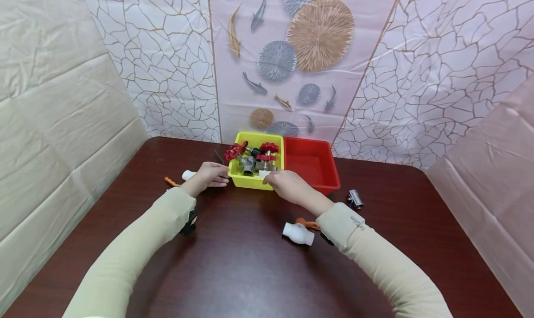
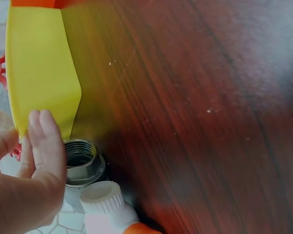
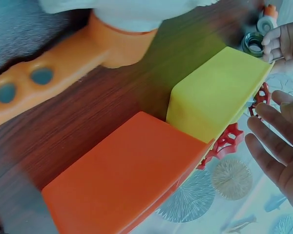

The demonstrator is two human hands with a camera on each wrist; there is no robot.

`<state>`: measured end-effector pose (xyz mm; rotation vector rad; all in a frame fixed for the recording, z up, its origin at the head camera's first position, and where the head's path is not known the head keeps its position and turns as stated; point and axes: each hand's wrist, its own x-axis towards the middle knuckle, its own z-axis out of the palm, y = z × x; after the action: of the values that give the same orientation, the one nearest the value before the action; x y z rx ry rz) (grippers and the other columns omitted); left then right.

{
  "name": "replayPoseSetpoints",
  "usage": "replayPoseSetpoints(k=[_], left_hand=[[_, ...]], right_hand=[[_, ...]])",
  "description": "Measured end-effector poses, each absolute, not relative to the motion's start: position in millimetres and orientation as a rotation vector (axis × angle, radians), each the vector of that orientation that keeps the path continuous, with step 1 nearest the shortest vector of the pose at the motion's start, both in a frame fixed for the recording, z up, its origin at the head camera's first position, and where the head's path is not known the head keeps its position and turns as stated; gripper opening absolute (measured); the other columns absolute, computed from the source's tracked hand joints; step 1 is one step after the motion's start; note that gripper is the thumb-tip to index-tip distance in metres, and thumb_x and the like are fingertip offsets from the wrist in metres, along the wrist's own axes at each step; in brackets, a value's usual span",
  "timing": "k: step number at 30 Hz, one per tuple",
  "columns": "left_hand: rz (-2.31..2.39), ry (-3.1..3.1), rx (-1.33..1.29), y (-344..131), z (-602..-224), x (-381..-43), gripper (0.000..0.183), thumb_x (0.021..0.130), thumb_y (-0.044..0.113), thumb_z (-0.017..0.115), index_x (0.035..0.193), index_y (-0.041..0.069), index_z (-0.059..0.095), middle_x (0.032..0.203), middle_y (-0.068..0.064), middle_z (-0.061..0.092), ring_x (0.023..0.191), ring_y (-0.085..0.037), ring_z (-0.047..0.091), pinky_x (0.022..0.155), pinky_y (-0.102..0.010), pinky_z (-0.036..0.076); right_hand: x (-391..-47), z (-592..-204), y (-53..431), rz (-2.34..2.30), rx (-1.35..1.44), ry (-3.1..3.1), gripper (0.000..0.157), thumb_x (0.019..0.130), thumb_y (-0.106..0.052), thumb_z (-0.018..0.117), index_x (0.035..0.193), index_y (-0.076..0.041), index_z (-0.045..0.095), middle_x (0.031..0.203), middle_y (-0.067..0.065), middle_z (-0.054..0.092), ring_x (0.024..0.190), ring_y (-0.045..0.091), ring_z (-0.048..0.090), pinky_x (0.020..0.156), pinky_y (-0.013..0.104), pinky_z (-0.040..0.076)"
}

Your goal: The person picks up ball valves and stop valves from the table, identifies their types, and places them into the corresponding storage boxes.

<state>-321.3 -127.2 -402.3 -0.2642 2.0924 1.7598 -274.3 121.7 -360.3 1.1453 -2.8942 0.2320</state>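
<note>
My left hand (image 1: 212,174) pinches the front left corner of a yellow bin (image 1: 252,182), its thumb and fingers on either side of the rim in the left wrist view. Inside the bin lie several metal valves (image 1: 247,164) with red handwheels (image 1: 269,147), and a white piece (image 1: 263,173). Over the bin's front right part is my right hand (image 1: 289,185); the right wrist view shows its fingers (image 3: 268,151) loosely extended and apart, with nothing seen between them. Close below the left hand are a threaded metal fitting (image 2: 83,163) and a white valve (image 2: 102,200).
A red bin (image 1: 313,165) stands against the yellow one's right side. A white ball valve (image 1: 298,233) with an orange handle (image 1: 308,223) lies under the right forearm. Farther right lies a small metal valve (image 1: 356,199). A patterned wall covering (image 1: 175,63) rises behind the table.
</note>
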Motion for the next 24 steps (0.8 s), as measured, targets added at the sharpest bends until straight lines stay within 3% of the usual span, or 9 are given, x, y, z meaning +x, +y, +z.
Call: replayPoseSetpoints(k=[6,11,20,24], left_hand=[[1.748,2.125,-0.211,-130,-405,-314,0.044,0.098,0.018,0.049,0.132,-0.008,0.040,0.076,-0.001,0.061,0.058,-0.006,0.060,0.061,-0.022,0.056],[1.731,2.169,-0.133,-132,-406,-308,0.040,0.099,0.014,0.045,0.129,-0.012,0.046,0.074,-0.001,0.060,0.058,-0.006,0.058,0.060,-0.020,0.054],[1.588,2.408,0.014,-134,-405,-295,0.033,0.097,0.011,0.050,0.119,-0.012,0.057,0.096,-0.024,0.066,0.066,-0.012,0.063,0.065,-0.028,0.058],[1.564,2.462,0.084,-137,-408,-288,0.030,0.096,0.010,0.051,0.115,-0.013,0.059,0.095,-0.027,0.066,0.065,-0.014,0.063,0.063,-0.028,0.058]], right_hand=[[-269,-361,140,0.318,1.122,-2.866,0.020,0.087,-0.006,0.064,0.107,-0.005,0.071,0.101,0.010,0.072,0.092,0.021,0.067,0.083,0.034,0.055],[-262,-360,164,0.612,1.064,-2.837,0.019,0.088,-0.005,0.063,0.105,-0.004,0.070,0.101,0.009,0.071,0.090,0.020,0.066,0.083,0.036,0.055],[-254,-362,198,0.771,0.934,-2.804,0.017,0.089,-0.004,0.061,0.103,-0.005,0.070,0.102,0.013,0.071,0.092,0.025,0.066,0.081,0.040,0.055],[-251,-364,209,0.802,0.892,-2.783,0.017,0.089,-0.003,0.061,0.104,-0.003,0.070,0.100,0.013,0.071,0.090,0.027,0.066,0.079,0.040,0.055]])
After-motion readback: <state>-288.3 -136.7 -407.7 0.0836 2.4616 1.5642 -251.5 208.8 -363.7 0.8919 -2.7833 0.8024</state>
